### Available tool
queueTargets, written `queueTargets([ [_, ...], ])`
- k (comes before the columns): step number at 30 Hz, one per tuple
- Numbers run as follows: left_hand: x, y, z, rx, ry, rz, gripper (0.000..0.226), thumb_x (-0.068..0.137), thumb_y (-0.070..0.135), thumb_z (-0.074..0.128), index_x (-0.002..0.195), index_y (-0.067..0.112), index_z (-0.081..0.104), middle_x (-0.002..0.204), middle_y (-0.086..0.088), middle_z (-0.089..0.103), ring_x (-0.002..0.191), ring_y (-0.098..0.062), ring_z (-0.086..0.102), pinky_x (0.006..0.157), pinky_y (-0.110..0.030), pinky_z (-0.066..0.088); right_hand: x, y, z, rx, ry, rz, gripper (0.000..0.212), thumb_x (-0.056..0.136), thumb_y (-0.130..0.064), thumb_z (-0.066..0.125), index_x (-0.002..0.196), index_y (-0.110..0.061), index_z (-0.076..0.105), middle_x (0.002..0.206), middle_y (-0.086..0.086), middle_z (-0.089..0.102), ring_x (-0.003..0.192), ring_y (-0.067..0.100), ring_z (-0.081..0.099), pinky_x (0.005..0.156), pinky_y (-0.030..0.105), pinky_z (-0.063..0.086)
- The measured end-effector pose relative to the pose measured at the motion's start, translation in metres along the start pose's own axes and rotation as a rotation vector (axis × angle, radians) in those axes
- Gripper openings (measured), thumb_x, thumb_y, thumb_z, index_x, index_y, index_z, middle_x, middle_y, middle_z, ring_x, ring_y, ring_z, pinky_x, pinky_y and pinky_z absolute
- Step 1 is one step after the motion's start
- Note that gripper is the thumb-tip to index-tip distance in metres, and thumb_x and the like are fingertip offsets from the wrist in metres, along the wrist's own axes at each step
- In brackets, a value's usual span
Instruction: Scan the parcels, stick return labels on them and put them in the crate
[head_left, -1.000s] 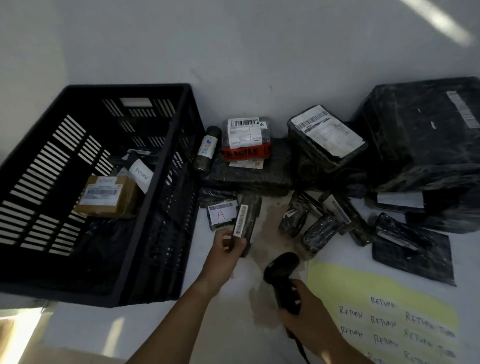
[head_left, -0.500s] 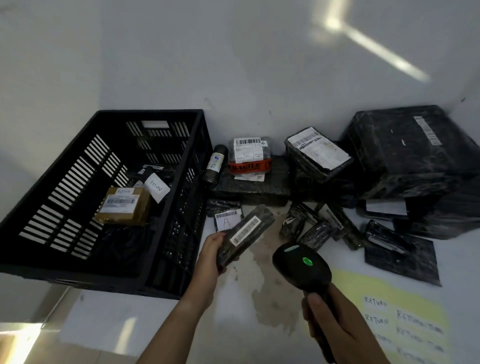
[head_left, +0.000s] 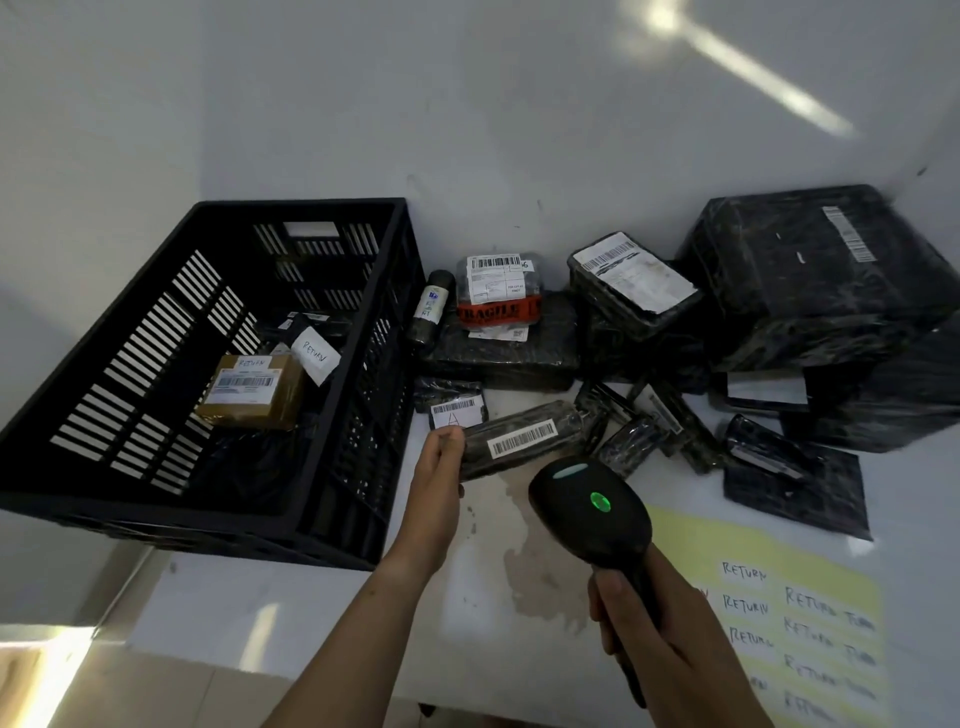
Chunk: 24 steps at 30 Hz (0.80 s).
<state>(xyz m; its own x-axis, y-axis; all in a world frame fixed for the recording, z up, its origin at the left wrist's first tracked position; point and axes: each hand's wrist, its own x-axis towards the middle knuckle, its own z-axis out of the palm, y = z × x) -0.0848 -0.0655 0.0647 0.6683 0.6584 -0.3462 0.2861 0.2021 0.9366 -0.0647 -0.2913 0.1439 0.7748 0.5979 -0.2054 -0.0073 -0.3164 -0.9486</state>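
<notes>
The right hand (head_left: 649, 639) has brought the scanner (head_left: 589, 512) up close; the parcel (head_left: 519, 439) now lies flatter, barcode up.
The left hand (head_left: 439, 475) pinches the slim black parcel's end above the surface (head_left: 311, 597), just beside the crate (head_left: 182, 519); the right hand is wrapped round the scanner's handle, green light lit. Scanning looks underway; a return label (head_left: 744, 570) comes next.

Left hand (head_left: 439, 467) bare; right hand (head_left: 670, 654) bare (both forearms (head_left: 363, 623) uncovered).
</notes>
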Motion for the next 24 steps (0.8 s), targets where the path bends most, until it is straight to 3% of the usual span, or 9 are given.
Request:
queueTargets([
  [2,-0.003,0.001,0.002,-0.004,0.002,0.013,0.03,0.107,0.043,0.037,0.114,0.026,0.061,0.098,0.015,0.069,0.086,-0.007,0.055,0.079,-0.028,0.041,-0.002,0.0,0.0,0.008,-0.001,-0.003,0.047,0.076,-0.072,0.042,0.094,-0.032,0.059,0.063,0.002,0.062,0.043,0.005,0.05,0.047,0.012,0.034],
  [7,-0.007,0.007,0.006,0.006,0.007,0.032,0.028,0.108,0.038,0.037,0.116,0.024,0.06,0.102,0.013,0.071,0.078,0.006,0.057,0.077,-0.028,0.04,-0.005,0.004,-0.004,0.019,-0.01,-0.015,0.051,0.077,-0.072,0.043,0.101,-0.03,0.06,0.064,0.004,0.062,0.043,0.006,0.05,0.047,0.013,0.035],
  [12,-0.011,0.009,0.007,0.026,0.014,0.035,0.027,0.109,0.036,0.036,0.117,0.025,0.059,0.099,0.019,0.07,0.08,0.008,0.058,0.078,-0.027,0.041,-0.006,0.004,-0.007,-0.008,-0.008,-0.054,0.049,0.079,-0.072,0.041,0.099,-0.031,0.059,0.066,0.003,0.064,0.043,0.006,0.051,0.047,0.012,0.035],
  [16,-0.013,0.01,0.008,0.036,0.012,0.03,0.025,0.109,0.036,0.036,0.115,0.029,0.06,0.103,0.019,0.07,0.085,0.005,0.058,0.081,-0.028,0.041,-0.008,0.003,-0.009,-0.007,-0.022,-0.063,0.047,0.079,-0.072,0.041,0.097,-0.032,0.06,0.066,0.004,0.064,0.043,0.006,0.052,0.047,0.011,0.035],
  [21,-0.014,0.01,0.011,0.038,0.01,0.027,0.025,0.108,0.038,0.037,0.114,0.031,0.06,0.106,0.016,0.07,0.097,-0.006,0.058,0.083,-0.028,0.041,-0.005,0.005,-0.009,-0.001,-0.029,-0.029,0.03,0.079,-0.072,0.042,0.087,-0.047,0.057,0.066,0.004,0.062,0.044,0.006,0.05,0.048,0.013,0.035],
  [24,-0.015,0.01,0.011,0.018,0.046,0.017,0.027,0.108,0.04,0.036,0.117,0.029,0.059,0.105,0.015,0.069,0.093,-0.001,0.058,0.079,-0.024,0.041,0.006,0.021,-0.004,-0.039,-0.008,0.029,0.028,0.087,-0.069,0.047,0.097,-0.044,0.053,0.072,0.003,0.06,0.052,0.005,0.05,0.053,0.018,0.036],
])
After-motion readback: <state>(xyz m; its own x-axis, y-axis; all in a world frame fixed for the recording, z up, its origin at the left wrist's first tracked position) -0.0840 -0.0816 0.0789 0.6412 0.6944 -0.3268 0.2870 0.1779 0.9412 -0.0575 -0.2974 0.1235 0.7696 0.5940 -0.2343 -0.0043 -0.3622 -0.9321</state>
